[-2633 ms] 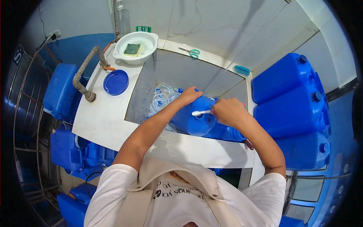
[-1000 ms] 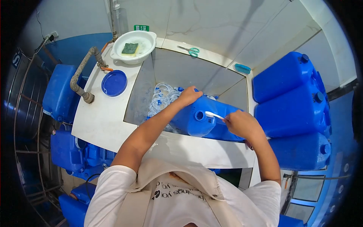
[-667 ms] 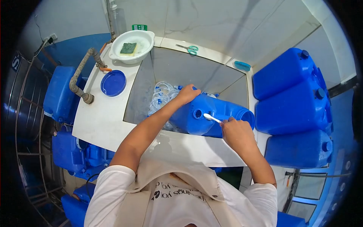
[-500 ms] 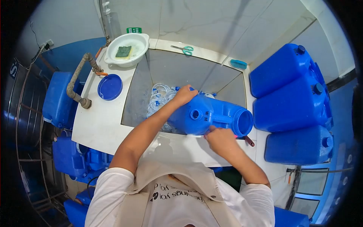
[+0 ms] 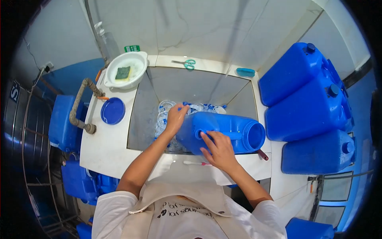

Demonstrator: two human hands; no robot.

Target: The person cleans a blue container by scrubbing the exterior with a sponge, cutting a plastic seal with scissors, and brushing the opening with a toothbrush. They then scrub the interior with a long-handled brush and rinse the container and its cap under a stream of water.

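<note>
A blue plastic jug (image 5: 217,119) lies on its side over the front right of the sink (image 5: 191,85), its wide open mouth facing right. My right hand (image 5: 221,151) is at the jug's near side, fingers apart, with fingertips at the small spout. At the jug's left end, my left hand (image 5: 177,117) is raised with thumb and fingertips drawn together near a small blue piece. Clear and blue caps or rings (image 5: 163,115) lie in the sink beneath. A brush with a white head and pink handle (image 5: 193,162) rests on the front counter.
A white basin (image 5: 137,71) holds a green sponge (image 5: 123,73). Beside it is a round blue lid (image 5: 113,111), near a pipe (image 5: 77,93). Scissors (image 5: 190,64) and a teal brush (image 5: 245,72) lie on the back ledge. Blue jugs (image 5: 296,107) stand at right.
The brush has left my right hand and lies on the counter. That hand has moved left and opened at the spout. My left hand has shifted left, off the jug's upper side.
</note>
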